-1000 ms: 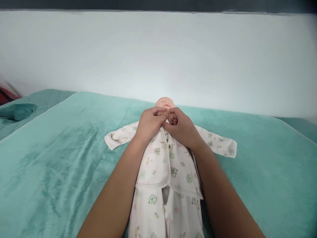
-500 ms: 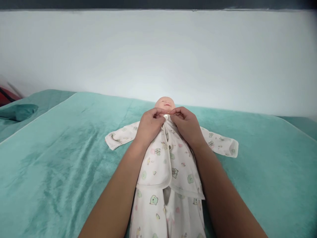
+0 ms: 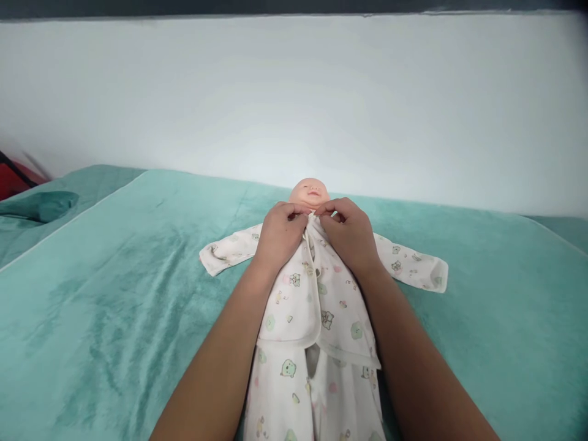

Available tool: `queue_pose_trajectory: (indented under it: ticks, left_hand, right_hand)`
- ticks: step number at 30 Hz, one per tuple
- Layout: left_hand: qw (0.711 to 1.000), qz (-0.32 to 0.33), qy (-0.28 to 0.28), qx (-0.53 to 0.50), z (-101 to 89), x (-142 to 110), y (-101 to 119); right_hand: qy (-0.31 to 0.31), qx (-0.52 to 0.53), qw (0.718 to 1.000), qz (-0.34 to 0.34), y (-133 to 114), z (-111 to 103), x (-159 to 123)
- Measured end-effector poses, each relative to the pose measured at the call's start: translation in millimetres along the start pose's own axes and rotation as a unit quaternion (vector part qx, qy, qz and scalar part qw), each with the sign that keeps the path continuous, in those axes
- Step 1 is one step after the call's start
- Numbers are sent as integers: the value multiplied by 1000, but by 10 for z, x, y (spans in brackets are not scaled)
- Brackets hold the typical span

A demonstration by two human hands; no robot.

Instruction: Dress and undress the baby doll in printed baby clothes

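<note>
A baby doll (image 3: pixel 309 191) lies on its back, head away from me, dressed in a white printed baby jacket (image 3: pixel 294 306) and matching trousers (image 3: pixel 280 398). My left hand (image 3: pixel 285 233) pinches the jacket's collar edge just below the doll's chin. Facing it, my right hand (image 3: pixel 351 233) grips the other collar edge, its fingertips almost meeting the left ones. Whatever fastener lies between the fingertips is mostly covered. Lower down, the front edges overlap, with small gaps along the opening. Both sleeves stretch out sideways on the cloth.
A green plush cloth (image 3: pixel 114 294) covers the surface, wrinkled on the left. Behind it rises a white wall (image 3: pixel 294 98). At the far left are a darker green fold (image 3: pixel 46 205) and a red object (image 3: pixel 16 180).
The white button-like spot seen between the fingertips is now mostly covered. Both hands keep their grip at the collar. The whole view has shifted slightly.
</note>
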State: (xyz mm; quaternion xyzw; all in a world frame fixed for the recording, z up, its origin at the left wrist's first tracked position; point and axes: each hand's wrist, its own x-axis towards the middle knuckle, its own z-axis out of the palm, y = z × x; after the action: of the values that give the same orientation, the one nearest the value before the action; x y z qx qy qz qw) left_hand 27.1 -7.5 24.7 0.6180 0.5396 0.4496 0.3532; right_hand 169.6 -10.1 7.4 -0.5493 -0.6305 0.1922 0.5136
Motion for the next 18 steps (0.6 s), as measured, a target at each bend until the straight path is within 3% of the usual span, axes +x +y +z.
queue_pose_trajectory:
  ticks: [11, 18]
  left_hand:
    - [1000, 16, -11, -10, -12, -4, 15]
    - [998, -24, -25, -60, -7, 5, 11]
  right_hand:
    - [1, 17, 1000, 8, -18, -13, 2]
    - [-4, 23, 1000, 10, -3, -9, -2]
